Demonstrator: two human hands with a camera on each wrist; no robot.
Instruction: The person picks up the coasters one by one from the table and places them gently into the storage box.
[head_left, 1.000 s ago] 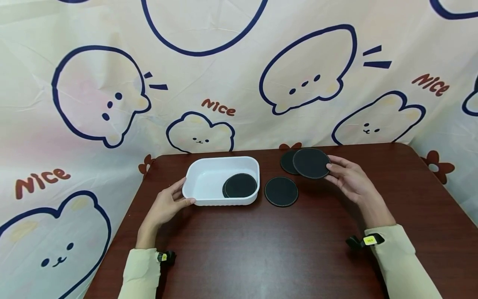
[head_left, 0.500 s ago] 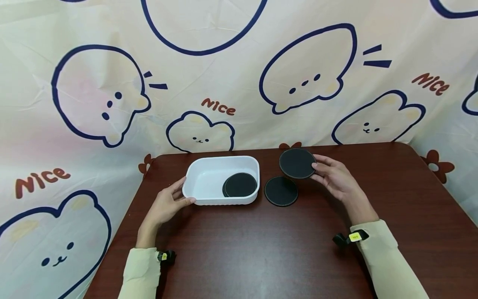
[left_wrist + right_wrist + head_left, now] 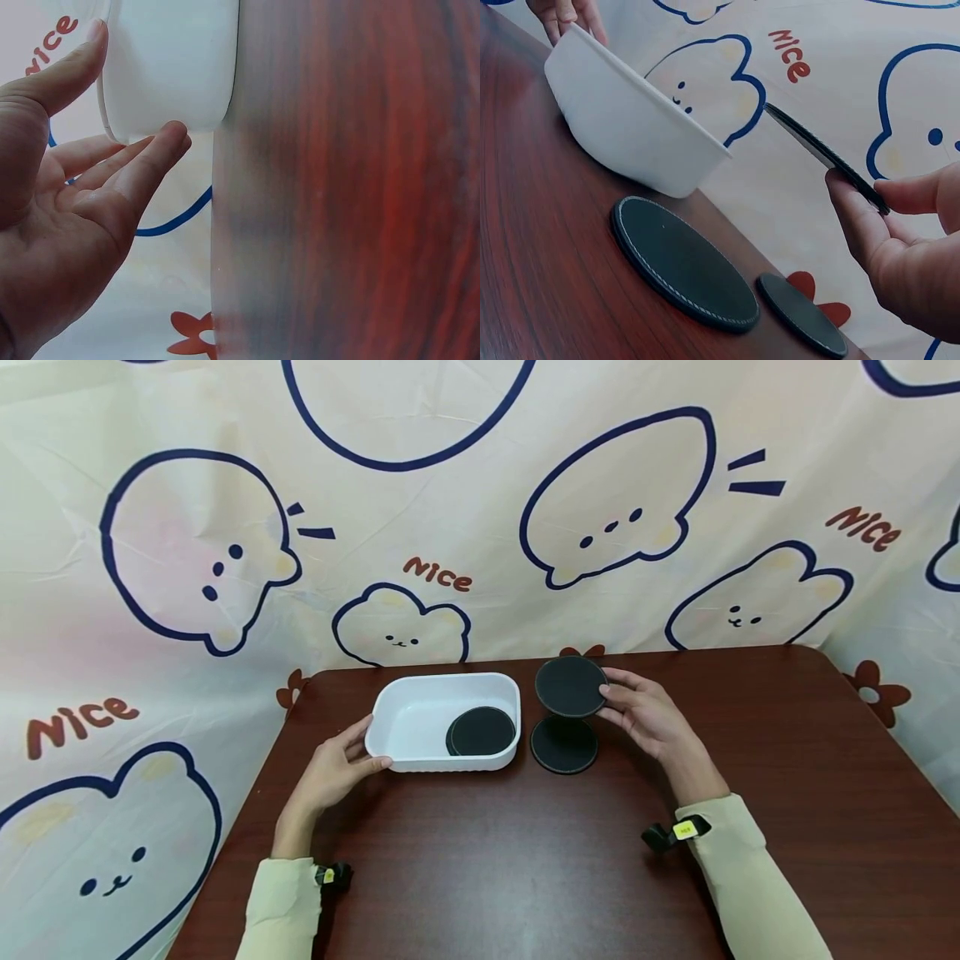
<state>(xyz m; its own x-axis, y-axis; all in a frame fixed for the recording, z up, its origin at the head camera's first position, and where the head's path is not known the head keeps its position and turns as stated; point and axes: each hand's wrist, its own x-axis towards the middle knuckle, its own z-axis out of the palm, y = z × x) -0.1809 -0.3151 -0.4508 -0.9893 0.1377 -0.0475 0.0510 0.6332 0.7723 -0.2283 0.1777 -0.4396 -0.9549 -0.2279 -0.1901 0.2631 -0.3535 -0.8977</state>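
Note:
My right hand [image 3: 645, 714] pinches a round black coaster [image 3: 572, 687] by its right edge, thumb above and fingers below, raised over the table. In the right wrist view this coaster [image 3: 821, 150] is seen nearly edge-on. A second coaster [image 3: 564, 746] with pale stitching lies flat to the right of the white plastic tub [image 3: 405, 766]. Behind it, another coaster [image 3: 802, 315] lies on the table, hidden in the head view by the held one. Overlapping coasters [image 3: 483, 732] rest inside the tub's right end. My left hand [image 3: 337, 767] grips the tub's left end, thumb at the front corner.
The dark red-brown wooden table [image 3: 480, 860] ends at a printed cloth [image 3: 495, 527] hanging close behind its back edge. The tub stands near that edge, its wall [image 3: 637, 127] rising between its contents and the loose coasters.
My right hand has carried the held coaster leftward toward the tub, passing over the back coaster and covering it in the head view. My left hand and the tub stay put.

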